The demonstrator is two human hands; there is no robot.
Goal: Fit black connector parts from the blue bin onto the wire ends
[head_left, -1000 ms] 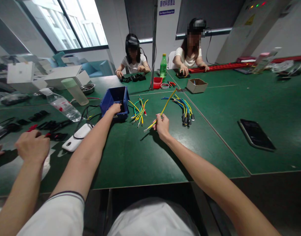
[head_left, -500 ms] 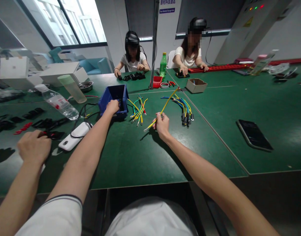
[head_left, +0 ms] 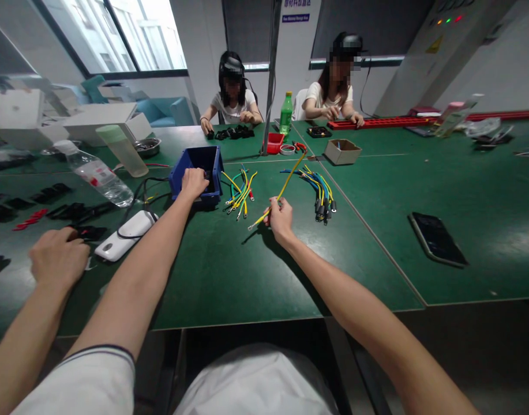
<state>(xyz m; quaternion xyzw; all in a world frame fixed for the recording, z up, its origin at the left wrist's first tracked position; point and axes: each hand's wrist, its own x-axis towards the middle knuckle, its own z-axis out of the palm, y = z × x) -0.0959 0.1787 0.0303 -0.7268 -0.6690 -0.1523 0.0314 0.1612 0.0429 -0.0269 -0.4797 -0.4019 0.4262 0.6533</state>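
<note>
My left hand (head_left: 194, 183) reaches over the front rim of a blue plastic bin (head_left: 198, 157). Its fingers curl down inside, and what they hold is hidden. My right hand (head_left: 280, 218) is closed in a pinch on a long yellow-green wire (head_left: 286, 183), which slants up and away over the green table (head_left: 229, 271). A loose pile of yellow, green and blue wires (head_left: 239, 195) lies between my hands. A second bundle of wires with black ends (head_left: 319, 193) lies just right of the held wire.
Another person's fist (head_left: 59, 259) rests at the near left beside a white power bank (head_left: 126, 233) and black parts. A water bottle (head_left: 97, 174), a cup (head_left: 122, 150), a black phone (head_left: 437, 239), a cardboard box (head_left: 342, 151) and a red bin (head_left: 275, 143) stand around. Two people work across the table.
My left hand has moved a little further over the rim into the blue bin. My right hand keeps its pinch on the wire. The view has shifted slightly.
</note>
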